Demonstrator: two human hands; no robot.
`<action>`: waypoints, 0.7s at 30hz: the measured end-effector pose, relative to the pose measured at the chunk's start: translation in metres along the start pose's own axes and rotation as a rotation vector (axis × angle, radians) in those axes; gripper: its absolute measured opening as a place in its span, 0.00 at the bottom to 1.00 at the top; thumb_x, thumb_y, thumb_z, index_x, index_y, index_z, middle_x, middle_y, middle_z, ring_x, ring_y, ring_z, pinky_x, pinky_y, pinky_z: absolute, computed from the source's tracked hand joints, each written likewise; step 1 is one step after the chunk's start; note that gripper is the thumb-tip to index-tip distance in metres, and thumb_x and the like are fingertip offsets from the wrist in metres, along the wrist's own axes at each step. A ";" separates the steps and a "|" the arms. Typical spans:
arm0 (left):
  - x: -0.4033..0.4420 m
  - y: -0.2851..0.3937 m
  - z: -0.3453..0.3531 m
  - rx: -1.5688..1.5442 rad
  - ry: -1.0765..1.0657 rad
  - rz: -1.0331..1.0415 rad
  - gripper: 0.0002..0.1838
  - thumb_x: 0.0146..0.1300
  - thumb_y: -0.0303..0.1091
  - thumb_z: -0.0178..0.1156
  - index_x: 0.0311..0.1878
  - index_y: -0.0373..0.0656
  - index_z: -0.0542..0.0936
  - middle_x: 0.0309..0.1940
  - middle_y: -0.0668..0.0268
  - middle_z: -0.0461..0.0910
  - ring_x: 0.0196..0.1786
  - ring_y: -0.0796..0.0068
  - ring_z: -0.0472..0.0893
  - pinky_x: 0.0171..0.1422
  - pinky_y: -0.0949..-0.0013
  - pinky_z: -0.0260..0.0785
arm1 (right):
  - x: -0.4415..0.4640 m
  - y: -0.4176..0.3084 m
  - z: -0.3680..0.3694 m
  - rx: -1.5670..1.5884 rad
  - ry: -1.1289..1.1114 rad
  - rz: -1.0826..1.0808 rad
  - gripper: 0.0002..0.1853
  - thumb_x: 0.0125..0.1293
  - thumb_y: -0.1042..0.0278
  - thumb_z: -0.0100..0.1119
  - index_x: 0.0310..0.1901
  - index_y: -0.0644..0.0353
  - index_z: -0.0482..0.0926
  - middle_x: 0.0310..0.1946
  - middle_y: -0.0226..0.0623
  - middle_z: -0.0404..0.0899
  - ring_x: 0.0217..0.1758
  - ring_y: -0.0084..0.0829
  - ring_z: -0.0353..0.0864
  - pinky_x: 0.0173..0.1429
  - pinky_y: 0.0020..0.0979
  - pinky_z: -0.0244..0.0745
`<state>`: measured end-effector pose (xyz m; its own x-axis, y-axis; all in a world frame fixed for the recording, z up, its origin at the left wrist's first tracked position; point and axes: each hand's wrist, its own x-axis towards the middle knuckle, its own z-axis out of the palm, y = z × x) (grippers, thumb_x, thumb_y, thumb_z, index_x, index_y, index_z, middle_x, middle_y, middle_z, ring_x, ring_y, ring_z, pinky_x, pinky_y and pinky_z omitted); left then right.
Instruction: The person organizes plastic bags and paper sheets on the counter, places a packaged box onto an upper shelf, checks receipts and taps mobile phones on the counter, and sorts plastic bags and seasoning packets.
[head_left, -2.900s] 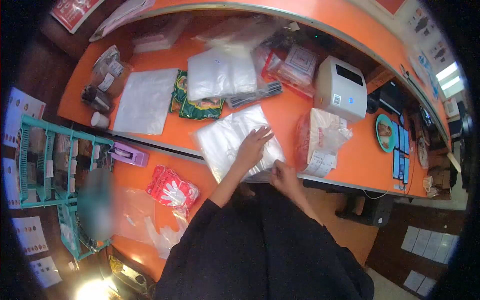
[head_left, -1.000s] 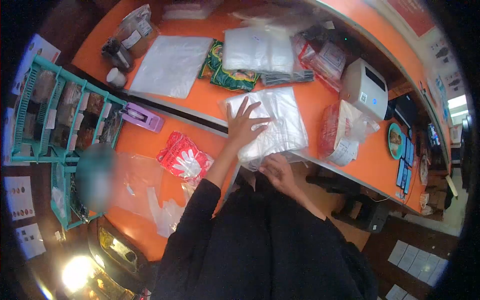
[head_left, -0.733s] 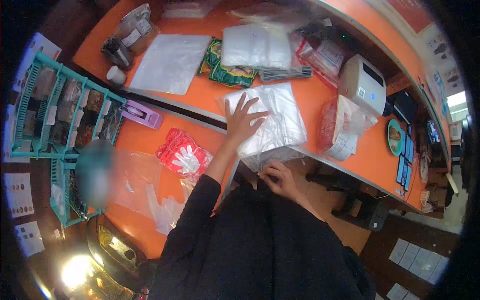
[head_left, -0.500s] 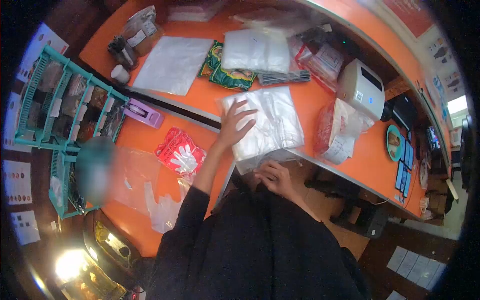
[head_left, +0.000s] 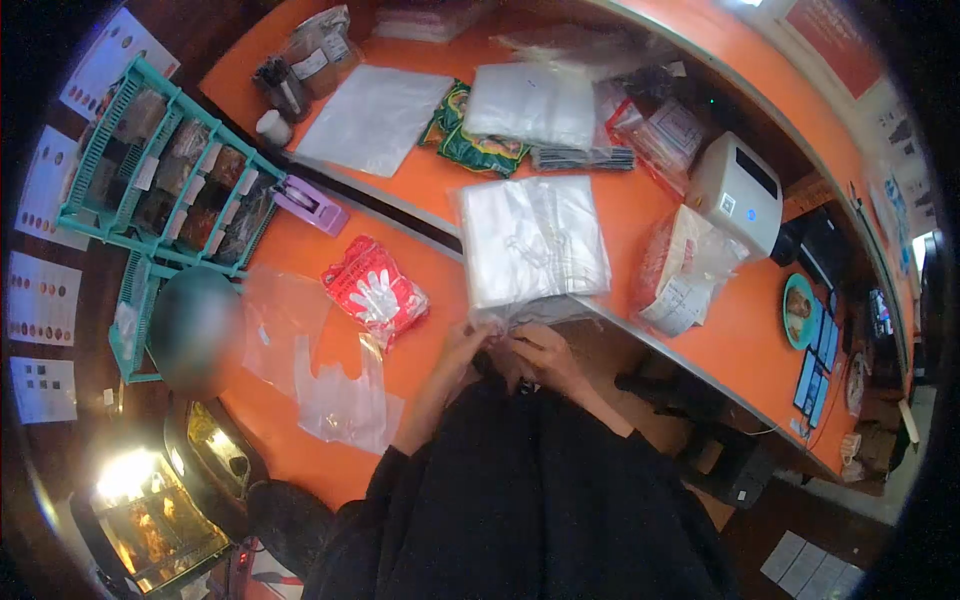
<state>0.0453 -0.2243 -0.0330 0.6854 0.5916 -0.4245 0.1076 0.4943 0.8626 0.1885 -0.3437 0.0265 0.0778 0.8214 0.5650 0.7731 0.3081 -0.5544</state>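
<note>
A stack of clear plastic bags lies at the corner of the orange counter, its near end hanging over the edge. Just below that end, my left hand pinches the thin plastic. Close beside it, my right hand has its fingers closed on the same loose plastic edge. Whether they hold one bag or more I cannot tell. To the left lie a red packet of disposable gloves and a clear plastic carrier bag.
A purple tape dispenser sits near a teal rack. Further back are a flat plastic sheet stack, a green packet and another bag stack. On the right stand a white printer and a green plate.
My left hand has left the top of the bag stack and come down to its near edge beside my right hand. The view has shifted slightly.
</note>
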 end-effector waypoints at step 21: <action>0.021 0.064 -0.002 0.093 0.144 -0.125 0.08 0.60 0.35 0.58 0.30 0.41 0.77 0.22 0.69 0.77 0.22 0.79 0.76 0.26 0.76 0.70 | -0.115 0.042 -0.024 0.161 -0.234 0.560 0.12 0.59 0.71 0.55 0.44 0.63 0.73 0.33 0.44 0.73 0.38 0.46 0.75 0.46 0.41 0.72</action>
<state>0.0647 -0.1793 0.0126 0.5529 0.6176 -0.5594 0.2560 0.5129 0.8194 0.2269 -0.4370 -0.0466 0.2898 0.9568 0.0239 0.5493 -0.1458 -0.8228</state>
